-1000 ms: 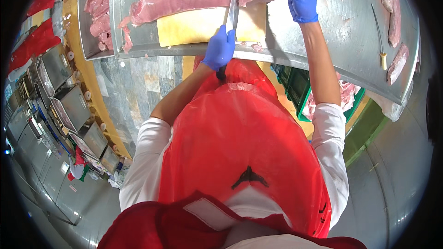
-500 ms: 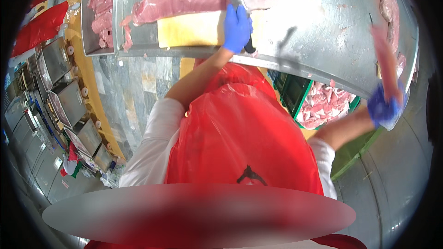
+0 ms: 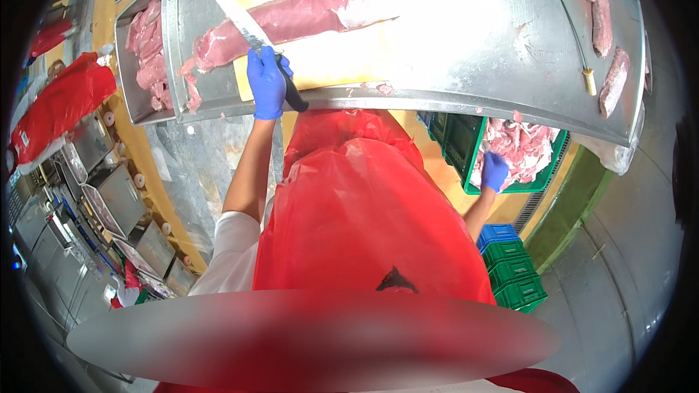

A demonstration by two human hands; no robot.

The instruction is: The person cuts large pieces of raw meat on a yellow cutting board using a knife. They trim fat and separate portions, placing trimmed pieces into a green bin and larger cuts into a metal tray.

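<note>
In my left hand (image 3: 267, 87), closed in its blue glove, is a knife (image 3: 239, 16) by its black handle. Its broad blade points up and left, crossing above a long pink loin of meat (image 3: 306, 18). This loin lies slantwise over a yellow cutting board (image 3: 328, 65), its left end past the board. Lower right, my right hand (image 3: 495, 172), also gloved, is at the left side of a pile of meat pieces (image 3: 524, 149) in a green crate (image 3: 477, 145). Its fingers look curled; whatever they may hold is hidden.
On the steel table (image 3: 466, 65), a sharpening steel (image 3: 575, 36) and several narrow meat pieces (image 3: 615, 81) lie at the right. A metal tray (image 3: 125, 73) of meat stands left. Stacked crates (image 3: 513, 266) sit below right. Another person's red apron (image 3: 62, 105) shows far left.
My right hand has come from the table's right end, where it held a long meat piece, down to the crate. My left hand has shifted left, tilting the knife further left. The view has shifted.
</note>
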